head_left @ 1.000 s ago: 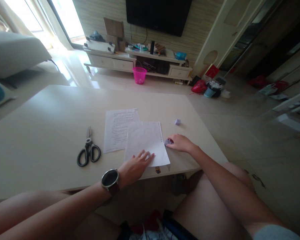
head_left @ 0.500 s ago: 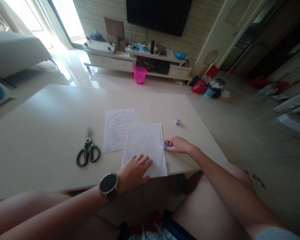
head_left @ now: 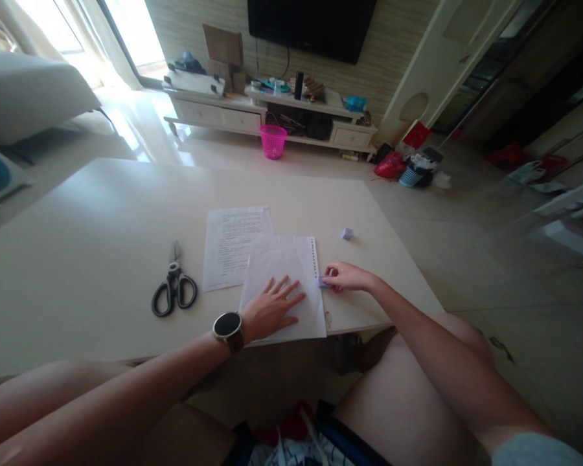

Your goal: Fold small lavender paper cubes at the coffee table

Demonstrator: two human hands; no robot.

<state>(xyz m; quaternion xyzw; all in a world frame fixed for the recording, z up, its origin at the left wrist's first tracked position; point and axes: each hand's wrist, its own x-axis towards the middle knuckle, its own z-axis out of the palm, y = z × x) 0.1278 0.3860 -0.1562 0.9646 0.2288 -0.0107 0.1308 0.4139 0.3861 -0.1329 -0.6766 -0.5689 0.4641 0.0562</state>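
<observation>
My left hand (head_left: 272, 307), with a dark round watch (head_left: 228, 325) on its wrist, lies flat with fingers spread on a white sheet with punched holes (head_left: 291, 265) near the table's front edge. My right hand (head_left: 347, 277) is closed around a small purple object (head_left: 323, 282) held against the sheet's right edge. A printed sheet (head_left: 230, 243) lies partly under the white one, to its left.
Black-handled scissors (head_left: 173, 290) lie left of the papers on the cream table (head_left: 102, 226). A small purple cube (head_left: 347, 233) sits behind my right hand. Beyond the table stand a pink basket (head_left: 273, 141) and a TV cabinet (head_left: 252, 116).
My left hand slid forward onto the middle of the white sheet and spread its fingers. The sheet shifted slightly; my right hand moved a little left, still holding the purple object.
</observation>
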